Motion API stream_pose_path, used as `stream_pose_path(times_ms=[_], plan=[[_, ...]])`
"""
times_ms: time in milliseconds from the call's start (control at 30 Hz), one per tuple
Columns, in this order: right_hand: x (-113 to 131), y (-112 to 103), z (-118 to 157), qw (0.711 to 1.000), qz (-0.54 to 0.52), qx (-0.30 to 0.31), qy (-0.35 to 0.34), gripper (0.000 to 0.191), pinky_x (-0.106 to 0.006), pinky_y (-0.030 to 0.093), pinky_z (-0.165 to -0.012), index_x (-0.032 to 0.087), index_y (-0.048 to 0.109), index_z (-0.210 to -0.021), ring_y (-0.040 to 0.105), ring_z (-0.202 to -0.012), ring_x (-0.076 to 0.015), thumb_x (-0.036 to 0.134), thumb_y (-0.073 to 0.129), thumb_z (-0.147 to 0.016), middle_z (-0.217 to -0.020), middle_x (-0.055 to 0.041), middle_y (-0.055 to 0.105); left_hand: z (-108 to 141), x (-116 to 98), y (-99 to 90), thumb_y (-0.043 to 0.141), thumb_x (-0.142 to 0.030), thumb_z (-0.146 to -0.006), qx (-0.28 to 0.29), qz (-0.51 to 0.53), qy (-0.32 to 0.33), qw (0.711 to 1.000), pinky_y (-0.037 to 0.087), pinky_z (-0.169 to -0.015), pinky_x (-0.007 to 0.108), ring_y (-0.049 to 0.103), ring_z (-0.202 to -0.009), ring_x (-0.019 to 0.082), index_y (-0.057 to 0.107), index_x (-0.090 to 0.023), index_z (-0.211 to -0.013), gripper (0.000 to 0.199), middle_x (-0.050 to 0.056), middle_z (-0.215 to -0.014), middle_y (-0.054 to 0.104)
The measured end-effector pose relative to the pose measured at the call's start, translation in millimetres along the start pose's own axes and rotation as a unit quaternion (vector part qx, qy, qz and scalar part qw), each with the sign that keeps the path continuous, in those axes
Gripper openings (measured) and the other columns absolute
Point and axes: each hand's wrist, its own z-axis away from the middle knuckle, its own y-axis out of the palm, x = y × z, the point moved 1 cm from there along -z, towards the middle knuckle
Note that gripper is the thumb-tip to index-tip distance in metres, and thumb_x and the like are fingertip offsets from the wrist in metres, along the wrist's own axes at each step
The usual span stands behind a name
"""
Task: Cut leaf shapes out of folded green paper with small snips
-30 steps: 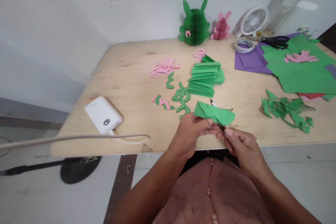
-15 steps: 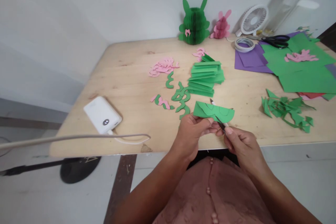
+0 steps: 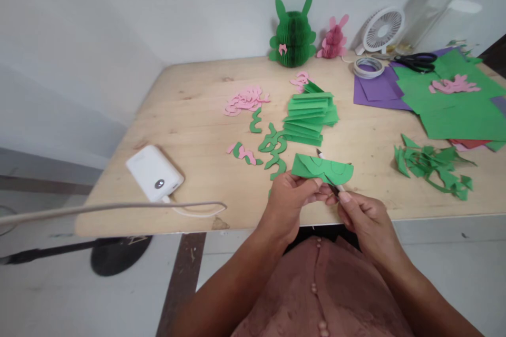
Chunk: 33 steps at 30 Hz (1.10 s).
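- While the left hand [image 3: 286, 205] pinches a folded piece of green paper [image 3: 322, 168] between thumb and fingers, the right hand [image 3: 366, 224] grips a slim cutting tool [image 3: 332, 188] narrowly in its fingertips, with the tool's dark blade at the paper's lower edge.
- Faint curved outlines mark the face of the folded piece of green paper, which is held just above the near edge of a wooden table [image 3: 190, 131].
- Just beyond and left of that paper lie curved green cutouts [image 3: 272, 142], some touching one another.
- Directly beyond it sits a stack of folded green strips [image 3: 308, 118].
- Farther left of the stack lies a heap of pink paper squiggles [image 3: 245, 101].
- To the paper's right lies a pile of jagged green offcuts [image 3: 432, 166].
- Well left of it, a white power bank [image 3: 155, 175] trails a pale cable [image 3: 197, 209].
- Far beyond it stand a green honeycomb paper rabbit [image 3: 293, 37] and a smaller pink one [image 3: 334, 39].
- Far beyond and right lie green paper sheets [image 3: 462, 121], purple paper sheets [image 3: 375, 95], and black-handled scissors [image 3: 415, 62].
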Motion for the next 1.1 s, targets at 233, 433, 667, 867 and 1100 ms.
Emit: stream_pose_path(times_ms=[233,433,667,867,1100], plan=[[1.4,-0.1,0.5,1.000,-0.008,-0.005,0.001,0.047,-0.024,0.024,-0.043,0.015,0.071,-0.072,0.032,-0.044,-0.0107,0.056,0.053,-0.085,-0.047,0.0037,0.036,1.3,2.2,-0.1,0.072,-0.023,-0.064,0.000,-0.002,0.004,1.000,0.052,-0.071,0.029,0.064,-0.063,0.014,0.068,-0.012,-0.070,0.013,0.004,-0.065,0.068],[1.3,-1.7,0.6,1.000,-0.007,-0.004,-0.001,0.046,-0.024,0.024,-0.044,0.015,0.070,-0.071,0.032,-0.045,-0.0105,0.055,0.054,-0.085,-0.048,0.0036,0.037,-0.2,4.6,-0.9,0.075,-0.025,-0.064,0.001,0.013,0.009,1.000,0.052,-0.071,0.030,0.064,-0.063,0.014,0.068,-0.012,-0.073,0.017,0.004,-0.065,0.068],[1.9,-1.4,1.4,1.000,0.002,-0.007,0.003,0.047,-0.025,0.024,-0.044,0.014,0.070,-0.072,0.032,-0.046,-0.0108,0.056,0.054,-0.084,-0.048,0.0035,0.037,0.3,5.9,2.0,0.075,-0.024,-0.064,-0.009,0.016,0.015,1.000,0.052,-0.070,0.029,0.063,-0.062,0.013,0.068,-0.012,-0.073,0.017,0.003,-0.066,0.068],[1.8,-0.2,1.6,1.000,-0.006,-0.010,-0.002,0.047,-0.024,0.023,-0.044,0.014,0.070,-0.071,0.031,-0.045,-0.0100,0.055,0.053,-0.084,-0.047,0.0044,0.035,1.5,7.1,4.6,0.073,-0.021,-0.065,-0.018,0.037,0.027,0.999,0.053,-0.069,0.028,0.062,-0.061,0.012,0.067,-0.012,-0.070,0.013,0.002,-0.064,0.066],[0.2,-0.2,1.2,1.000,-0.013,-0.012,0.003,0.044,-0.024,0.023,-0.044,0.014,0.071,-0.073,0.031,-0.045,-0.0101,0.053,0.055,-0.084,-0.048,0.0041,0.037,3.1,7.6,5.6,0.073,-0.023,-0.065,-0.020,0.038,0.028,0.999,0.052,-0.071,0.029,0.061,-0.061,0.012,0.067,-0.012,-0.071,0.014,0.003,-0.066,0.067]])
